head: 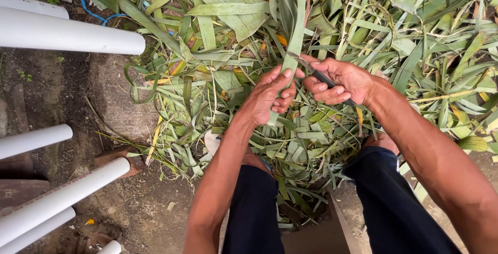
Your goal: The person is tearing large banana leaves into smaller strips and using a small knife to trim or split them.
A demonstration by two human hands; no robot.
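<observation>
Leaf strip (295, 36) pinched left (267, 98); knife (321, 77) gripped right (340, 83).

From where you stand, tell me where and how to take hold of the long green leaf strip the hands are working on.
Grip the long green leaf strip on its bare stretch above the hands, coming from the left. It runs nearly upright and flat, so thumb and fingers can pinch its faces. Lower down the left hand holds it, and the right hand holds a dark-handled knife against its right edge.
</observation>
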